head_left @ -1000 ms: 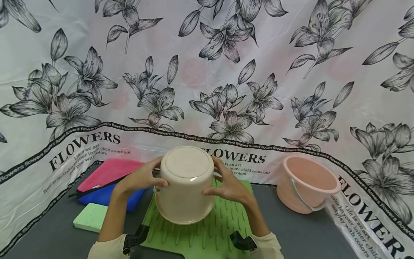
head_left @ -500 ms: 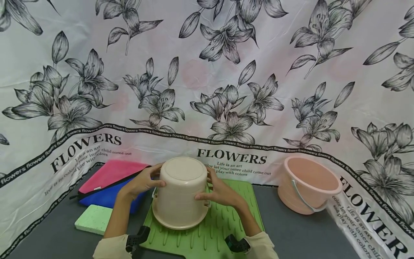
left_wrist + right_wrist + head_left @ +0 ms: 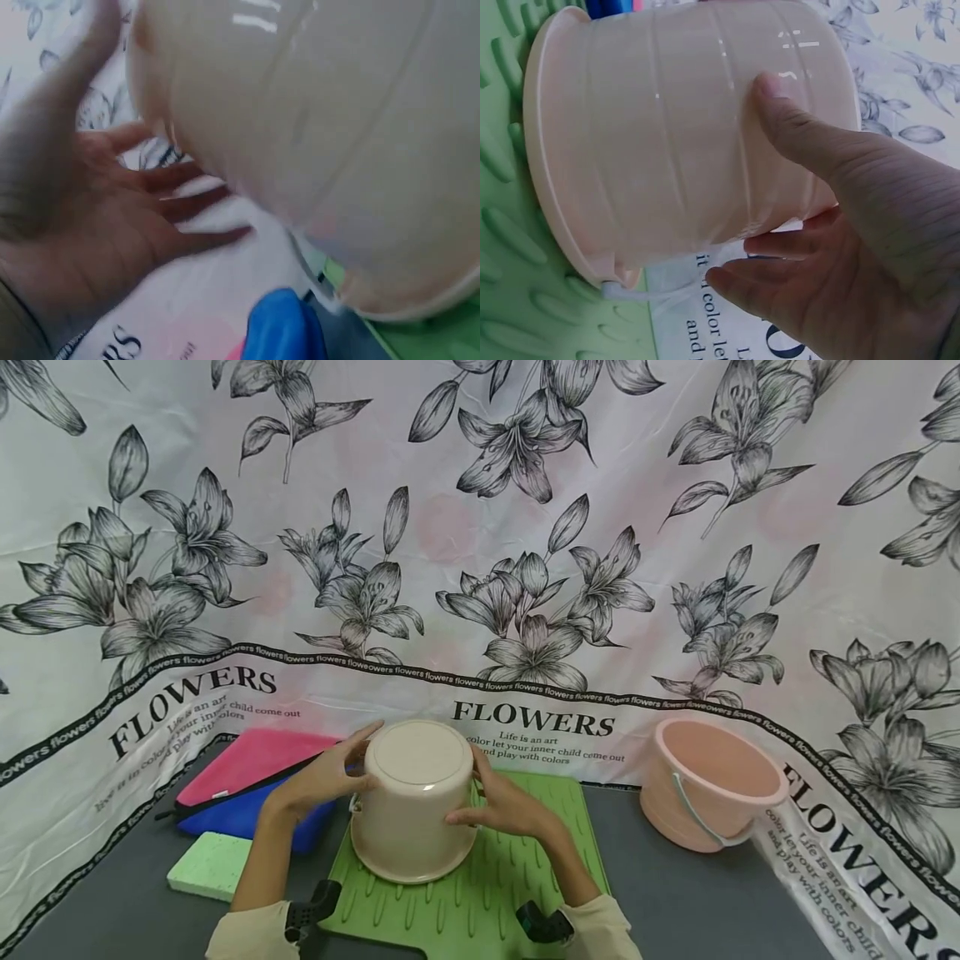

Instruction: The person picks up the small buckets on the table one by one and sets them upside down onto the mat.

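A cream bucket (image 3: 412, 818) stands upside down on the green ridged mat (image 3: 525, 877), its base up and its rim down. My left hand (image 3: 330, 781) is at its left side near the base, with fingers spread and fairly straight in the left wrist view, fingertips right at the wall. On the right side my right hand (image 3: 506, 802) holds the bucket, its thumb (image 3: 780, 112) lying on the wall and its fingers curving behind. The bucket's thin handle (image 3: 656, 292) hangs out near the rim. Its inside is hidden.
A pink bucket (image 3: 712, 785) with a pale handle stands upright to the right. To the left lie a pink and blue pouch (image 3: 258, 764) and a pale green block (image 3: 210, 864). A flower-printed sheet (image 3: 480, 568) rises behind the dark table (image 3: 652, 910).
Both hands have lowered the bucket and shifted it left on the mat. In the last half second it has moved only slightly, while the left fingers have spread away from its top edge.
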Tool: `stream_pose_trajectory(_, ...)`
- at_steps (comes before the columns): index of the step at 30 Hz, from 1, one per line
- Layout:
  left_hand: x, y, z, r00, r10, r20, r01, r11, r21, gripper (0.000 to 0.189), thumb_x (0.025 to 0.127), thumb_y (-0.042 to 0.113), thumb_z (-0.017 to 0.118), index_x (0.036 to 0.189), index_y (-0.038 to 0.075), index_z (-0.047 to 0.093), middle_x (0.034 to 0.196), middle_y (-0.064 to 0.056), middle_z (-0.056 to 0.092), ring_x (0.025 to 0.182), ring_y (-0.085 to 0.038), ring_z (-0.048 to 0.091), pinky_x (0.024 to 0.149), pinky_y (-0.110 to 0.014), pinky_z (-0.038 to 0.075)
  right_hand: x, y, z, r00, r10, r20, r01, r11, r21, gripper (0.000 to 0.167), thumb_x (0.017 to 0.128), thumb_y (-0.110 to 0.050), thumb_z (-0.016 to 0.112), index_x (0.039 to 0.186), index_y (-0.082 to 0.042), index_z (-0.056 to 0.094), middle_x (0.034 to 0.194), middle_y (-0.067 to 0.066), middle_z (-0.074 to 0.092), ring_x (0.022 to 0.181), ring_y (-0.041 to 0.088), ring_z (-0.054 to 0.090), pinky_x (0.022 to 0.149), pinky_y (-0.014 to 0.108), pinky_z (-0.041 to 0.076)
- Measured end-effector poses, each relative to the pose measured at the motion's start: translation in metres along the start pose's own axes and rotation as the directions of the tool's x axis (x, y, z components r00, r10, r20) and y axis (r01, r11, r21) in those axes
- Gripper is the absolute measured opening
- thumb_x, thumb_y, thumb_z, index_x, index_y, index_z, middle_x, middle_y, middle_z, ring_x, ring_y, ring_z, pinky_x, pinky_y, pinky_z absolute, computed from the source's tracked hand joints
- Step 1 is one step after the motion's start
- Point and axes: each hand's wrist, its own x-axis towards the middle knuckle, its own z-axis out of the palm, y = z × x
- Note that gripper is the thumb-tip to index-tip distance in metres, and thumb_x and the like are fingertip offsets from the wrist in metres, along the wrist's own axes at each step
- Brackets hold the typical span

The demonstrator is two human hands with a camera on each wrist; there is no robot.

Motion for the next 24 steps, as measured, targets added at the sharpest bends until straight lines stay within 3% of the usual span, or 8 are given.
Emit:
stream_pose_trajectory(2, 0.002, 0.009, 0.004, 0.999, 0.017, -0.037, -0.016, 1.000, 0.015, 0.097, 0.096, 0.049, 0.073, 0.170, 0.023, 0.015, 0.172, -0.020, 0.028, 0.158, -0.049, 0.027, 0.118, -0.070, 0.037, 0.000, -0.002, -0.001, 1.000, 0.001, 0.010, -0.001, 1.000, -0.009, 0.112, 0.092, -0.026, 0.082, 0.168, -0.014, 0.001, 0.174, 0.017, 0.023, 0.157, 0.043, 0.033, 0.120, 0.066, 0.038)
stream_pose_trajectory(5, 0.008, 0.020, 0.013, 0.993, 0.035, -0.112, -0.026, 0.996, 0.082, 0.083, 0.101, 0.045, 0.068, 0.167, 0.014, 0.028, 0.172, -0.020, 0.028, 0.158, -0.049, 0.026, 0.118, -0.069, 0.040, 0.000, -0.003, -0.002, 1.000, -0.003, 0.028, 0.004, 1.000, -0.013, 0.111, 0.093, -0.026, 0.080, 0.168, -0.014, -0.001, 0.173, 0.016, 0.023, 0.157, 0.041, 0.033, 0.122, 0.063, 0.038)
stream_pose_trajectory(8, 0.013, 0.022, 0.019, 0.983, 0.015, -0.183, 0.016, 0.987, 0.162, 0.075, 0.103, 0.041, 0.066, 0.161, 0.004, 0.038, 0.168, -0.023, 0.035, 0.155, -0.049, 0.033, 0.116, -0.065, 0.044, 0.000, -0.003, -0.003, 0.999, -0.015, 0.036, 0.015, 1.000, -0.014, 0.111, 0.094, -0.024, 0.079, 0.168, -0.012, -0.002, 0.173, 0.017, 0.023, 0.157, 0.039, 0.034, 0.123, 0.059, 0.038)
stream_pose_trajectory(12, 0.016, 0.021, 0.022, 0.970, -0.032, -0.242, 0.073, 0.984, 0.163, 0.072, 0.100, 0.039, 0.069, 0.159, 0.007, 0.044, 0.166, -0.021, 0.040, 0.154, -0.046, 0.037, 0.116, -0.062, 0.046, -0.002, -0.004, -0.005, 0.999, -0.003, 0.038, 0.004, 0.999, -0.033, 0.111, 0.096, -0.024, 0.078, 0.169, -0.012, -0.006, 0.175, 0.017, 0.020, 0.158, 0.041, 0.033, 0.124, 0.060, 0.037)
stream_pose_trajectory(16, 0.016, 0.020, 0.022, 0.963, -0.042, -0.267, 0.089, 0.982, 0.168, 0.072, 0.098, 0.040, 0.072, 0.158, 0.010, 0.047, 0.164, -0.020, 0.043, 0.151, -0.044, 0.043, 0.114, -0.059, 0.049, -0.006, -0.011, -0.010, 0.998, 0.049, 0.045, -0.046, 0.997, -0.065, 0.111, 0.097, -0.028, 0.076, 0.169, -0.011, -0.007, 0.177, 0.017, 0.010, 0.158, 0.045, 0.030, 0.124, 0.061, 0.036)
stream_pose_trajectory(24, 0.017, 0.022, 0.022, 0.961, -0.049, -0.273, 0.091, 0.985, 0.146, 0.071, 0.097, 0.039, 0.074, 0.158, 0.012, 0.048, 0.165, -0.020, 0.043, 0.149, -0.043, 0.046, 0.113, -0.057, 0.050, -0.021, -0.027, -0.030, 0.995, 0.101, 0.000, -0.100, 0.988, -0.121, 0.110, 0.098, -0.033, 0.074, 0.169, -0.008, -0.006, 0.173, 0.027, 0.018, 0.153, 0.053, 0.035, 0.119, 0.065, 0.040)
